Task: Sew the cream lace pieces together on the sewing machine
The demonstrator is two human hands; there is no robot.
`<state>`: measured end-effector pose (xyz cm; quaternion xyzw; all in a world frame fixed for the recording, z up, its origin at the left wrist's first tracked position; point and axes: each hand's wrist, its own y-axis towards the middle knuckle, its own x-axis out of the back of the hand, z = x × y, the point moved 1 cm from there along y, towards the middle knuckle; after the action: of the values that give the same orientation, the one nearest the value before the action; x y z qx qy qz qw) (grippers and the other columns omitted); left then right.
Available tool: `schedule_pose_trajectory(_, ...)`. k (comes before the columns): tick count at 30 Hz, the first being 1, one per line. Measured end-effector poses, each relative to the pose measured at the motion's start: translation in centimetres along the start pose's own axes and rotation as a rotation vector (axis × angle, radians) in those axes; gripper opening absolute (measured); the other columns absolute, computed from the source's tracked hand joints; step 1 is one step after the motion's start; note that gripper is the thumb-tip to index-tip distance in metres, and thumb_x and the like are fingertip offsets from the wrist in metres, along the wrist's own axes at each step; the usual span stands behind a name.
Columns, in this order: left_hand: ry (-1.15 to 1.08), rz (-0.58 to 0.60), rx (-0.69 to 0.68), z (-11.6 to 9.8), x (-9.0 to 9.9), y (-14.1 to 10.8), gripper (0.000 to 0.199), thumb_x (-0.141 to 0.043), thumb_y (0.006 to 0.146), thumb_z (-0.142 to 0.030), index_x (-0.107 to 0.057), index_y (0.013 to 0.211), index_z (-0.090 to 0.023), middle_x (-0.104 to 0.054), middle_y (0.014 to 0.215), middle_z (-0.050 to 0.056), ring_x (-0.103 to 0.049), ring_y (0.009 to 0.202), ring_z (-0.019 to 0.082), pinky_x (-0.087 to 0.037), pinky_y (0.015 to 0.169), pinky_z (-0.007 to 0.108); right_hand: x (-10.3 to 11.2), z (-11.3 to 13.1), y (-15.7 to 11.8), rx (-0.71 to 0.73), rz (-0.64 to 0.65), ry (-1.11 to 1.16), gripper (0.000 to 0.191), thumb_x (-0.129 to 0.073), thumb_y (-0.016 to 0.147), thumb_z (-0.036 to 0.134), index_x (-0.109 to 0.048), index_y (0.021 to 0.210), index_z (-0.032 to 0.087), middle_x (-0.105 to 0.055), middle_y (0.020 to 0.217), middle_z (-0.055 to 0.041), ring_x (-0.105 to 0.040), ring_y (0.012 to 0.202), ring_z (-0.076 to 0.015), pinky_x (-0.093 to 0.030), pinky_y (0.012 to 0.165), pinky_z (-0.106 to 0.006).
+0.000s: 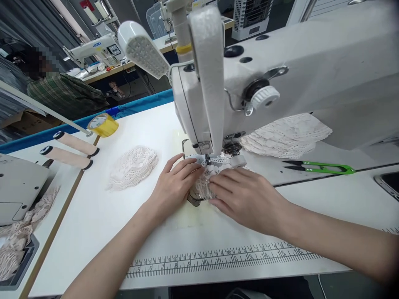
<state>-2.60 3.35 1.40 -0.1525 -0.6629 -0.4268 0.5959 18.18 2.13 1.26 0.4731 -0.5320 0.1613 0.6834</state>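
Observation:
A gathered piece of white lace fabric (204, 185) lies under the presser foot (208, 159) of the white sewing machine (202, 95). My left hand (174, 180) is on the left side of the lace, its bent fingers close together and holding it beside the needle area. From the right, my right hand (246, 195) grips the same lace, with fingers curled and the thumb nearer me. Parts of the lace under both hands are hidden.
Left of the machine lies a lace stack (134, 166); another lace pile (286, 135) sits behind it at right. Green thread snips (321, 167) lie at right. Yellow tape (104, 125) and thread cones (67, 157) stand at left. A person (65, 93) is beyond the table.

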Motion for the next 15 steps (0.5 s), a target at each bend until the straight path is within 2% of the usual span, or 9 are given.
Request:
schedule_pose_trajectory(2,-0.033,0.008,0.005,-0.1,-0.1,0.0,0.039,-0.043,0.091,-0.002,-0.061,0.121,-0.018,-0.069,0.115,0.005,-0.058,0.118,0.02,-0.037,0.112,0.047,-0.2,-0.5,0.0,-0.081,0.037,-0.048,0.028,-0.05,0.096,0.033,-0.068,0.086,0.014,-0.07,0.088,-0.0088,-0.063,0.081,-0.0222,-0.048,0.066,-0.034)
schedule_pose_trajectory(6,-0.057,0.021,0.004,-0.5,-0.5,0.0,0.036,-0.048,0.092,-0.007,-0.062,0.122,-0.021,-0.069,0.114,0.005,-0.058,0.115,0.02,-0.041,0.109,0.046,-0.7,-1.8,0.2,-0.165,0.096,-0.111,0.02,-0.051,0.095,0.026,-0.067,0.092,0.013,-0.07,0.102,-0.0132,-0.064,0.094,-0.0247,-0.049,0.074,-0.035)
schedule_pose_trajectory(8,-0.033,0.015,-0.007,-0.7,-0.5,0.1,0.035,-0.05,0.091,-0.008,-0.062,0.122,-0.02,-0.069,0.117,0.005,-0.058,0.115,0.021,-0.043,0.106,0.046,-1.0,-2.3,0.3,-0.163,0.105,-0.122,0.018,-0.052,0.094,0.02,-0.067,0.098,0.011,-0.07,0.104,-0.0142,-0.063,0.1,-0.0254,-0.05,0.079,-0.035)
schedule_pose_trajectory(11,0.034,0.003,-0.035,-1.2,-0.5,0.1,0.036,-0.052,0.089,-0.006,-0.063,0.122,-0.019,-0.068,0.122,0.004,-0.059,0.115,0.023,-0.045,0.104,0.045,-1.2,-2.8,0.3,-0.137,0.068,-0.128,0.024,-0.049,0.092,0.013,-0.067,0.107,0.01,-0.07,0.108,-0.0154,-0.063,0.104,-0.0256,-0.051,0.081,-0.036)
schedule_pose_trajectory(15,0.112,0.021,-0.02,-1.9,-0.4,0.0,0.039,-0.051,0.089,-0.008,-0.061,0.124,-0.019,-0.068,0.123,0.007,-0.056,0.123,0.026,-0.039,0.109,0.051,-1.4,-3.2,0.3,-0.062,0.038,-0.104,0.03,-0.045,0.091,0.012,-0.069,0.108,0.011,-0.073,0.102,-0.0127,-0.063,0.106,-0.025,-0.049,0.092,-0.041)
